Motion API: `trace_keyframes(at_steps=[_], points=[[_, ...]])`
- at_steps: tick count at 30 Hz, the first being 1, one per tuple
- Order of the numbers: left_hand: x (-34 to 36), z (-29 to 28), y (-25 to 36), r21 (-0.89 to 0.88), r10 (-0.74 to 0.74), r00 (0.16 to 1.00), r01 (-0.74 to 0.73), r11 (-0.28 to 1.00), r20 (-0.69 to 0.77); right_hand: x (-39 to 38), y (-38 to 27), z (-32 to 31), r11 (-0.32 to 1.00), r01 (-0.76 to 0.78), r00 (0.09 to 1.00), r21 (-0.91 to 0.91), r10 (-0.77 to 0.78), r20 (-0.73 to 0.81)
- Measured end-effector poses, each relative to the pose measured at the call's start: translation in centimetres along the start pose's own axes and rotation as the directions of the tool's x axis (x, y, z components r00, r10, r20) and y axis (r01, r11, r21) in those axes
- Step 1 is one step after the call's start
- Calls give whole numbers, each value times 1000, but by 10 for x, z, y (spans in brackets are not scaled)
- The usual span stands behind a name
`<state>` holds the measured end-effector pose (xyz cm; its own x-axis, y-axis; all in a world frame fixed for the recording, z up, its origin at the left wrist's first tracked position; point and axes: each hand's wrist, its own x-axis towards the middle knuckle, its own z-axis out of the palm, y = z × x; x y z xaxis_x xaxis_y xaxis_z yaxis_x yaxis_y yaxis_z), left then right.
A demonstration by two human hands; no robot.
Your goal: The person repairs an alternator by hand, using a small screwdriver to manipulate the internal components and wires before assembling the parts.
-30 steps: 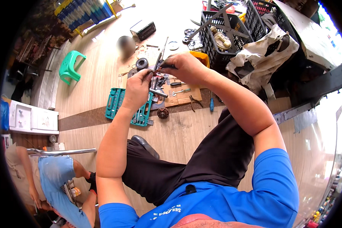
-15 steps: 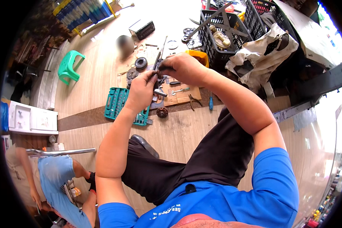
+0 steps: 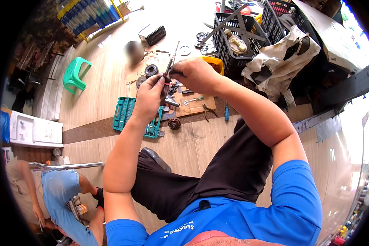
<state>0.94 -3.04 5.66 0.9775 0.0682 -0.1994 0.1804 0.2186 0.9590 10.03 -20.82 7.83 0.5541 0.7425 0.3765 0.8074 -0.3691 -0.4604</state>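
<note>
My left hand is raised over the spread of tools, thumb and fingers pinched on a small dark metal part. Close beside it, my right hand has its blackened fingers curled together; whatever they hold is hidden. Beneath the hands lies a cardboard sheet with loose parts and tools. Near my left wrist are an open teal socket set case and a round brownish toothed part. A black ring-shaped part lies just beyond my left fingertips.
Pliers and a blue screwdriver lie nearer my knee. Black crates and a stained cloth stand at the right, with a yellow container beside them. A green stool is at the left; another person sits lower left.
My left hand has shifted slightly left, and the gap between both hands' fingertips is a little wider. The small dark part at my left fingertips shows more plainly.
</note>
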Motion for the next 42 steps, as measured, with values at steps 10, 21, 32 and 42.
trace_keyframes(at_steps=[10, 21, 32, 42], points=[[11, 1, -10, 657, 343, 931, -180, 732, -127, 4, -14, 7, 962, 35, 992, -271, 0, 127], [-9, 4, 11, 888, 291, 894, -408, 212, 342, 9, 3, -12, 994, 110, 959, -28, -99, 264], [-17, -8, 13, 488, 338, 937, -335, 806, 86, 3, -1, 13, 759, -186, 978, 624, 85, 188], [19, -15, 0, 807, 538, 838, -253, 534, -94, 16, -13, 37, 793, -369, 923, 485, 375, 88]])
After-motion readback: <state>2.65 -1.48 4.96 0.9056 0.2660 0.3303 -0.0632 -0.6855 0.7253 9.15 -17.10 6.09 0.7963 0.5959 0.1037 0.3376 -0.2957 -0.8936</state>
